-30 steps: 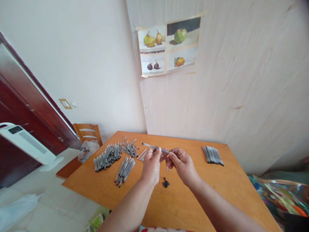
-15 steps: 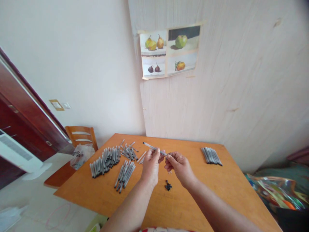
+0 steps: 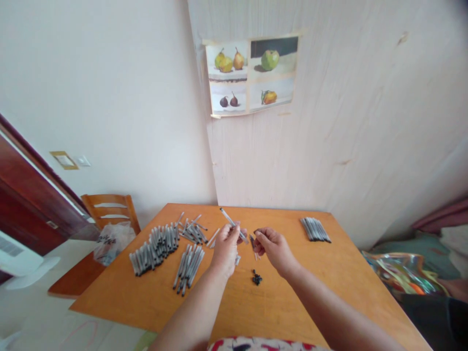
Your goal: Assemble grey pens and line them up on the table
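My left hand (image 3: 225, 247) is closed around a pen (image 3: 227, 217) with a clear barrel and a dark end, tilted up to the left. Close on its right, my right hand (image 3: 272, 246) pinches with thumb and forefinger; a small dark piece shows at the fingertips, too small to name. Thin pieces also show beneath those fingers, partly hidden. Below the hands lies a little heap of small black plugs (image 3: 257, 278). To the left are a large pile of pens (image 3: 157, 246), a smaller bundle of pens (image 3: 188, 267) and some scattered pens (image 3: 194, 231).
A neat row of pens (image 3: 315, 229) lies at the right back of the wooden table (image 3: 292, 302). Left of the table stands a wooden chair (image 3: 109, 207) with a plastic bag (image 3: 112, 240) on it. A colourful clear bag (image 3: 405, 273) is off the right edge.
My hands have come apart slightly, and the pen in my left hand now tilts more steeply. The whole view has shifted a little.
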The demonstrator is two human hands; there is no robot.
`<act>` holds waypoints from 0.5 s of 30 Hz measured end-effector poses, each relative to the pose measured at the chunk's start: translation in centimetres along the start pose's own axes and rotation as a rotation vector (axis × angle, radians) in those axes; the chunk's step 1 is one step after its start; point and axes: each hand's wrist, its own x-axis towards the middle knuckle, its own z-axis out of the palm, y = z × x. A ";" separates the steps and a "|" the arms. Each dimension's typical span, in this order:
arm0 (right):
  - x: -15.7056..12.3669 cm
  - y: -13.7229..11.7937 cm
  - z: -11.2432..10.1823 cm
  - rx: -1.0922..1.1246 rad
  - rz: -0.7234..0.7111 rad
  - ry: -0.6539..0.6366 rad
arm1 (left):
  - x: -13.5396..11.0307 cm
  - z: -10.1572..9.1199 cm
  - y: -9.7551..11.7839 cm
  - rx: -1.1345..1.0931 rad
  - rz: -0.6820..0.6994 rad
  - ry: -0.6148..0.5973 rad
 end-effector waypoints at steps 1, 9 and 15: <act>0.2 -0.2 0.0 -0.009 -0.013 0.015 | 0.0 -0.2 0.0 0.024 -0.002 -0.012; 1.8 -1.7 0.6 -0.022 -0.078 0.098 | 0.1 -1.0 -0.2 0.100 -0.040 -0.100; 2.3 -1.6 1.2 -0.066 -0.093 0.112 | 0.3 -1.9 -0.8 0.114 -0.089 -0.162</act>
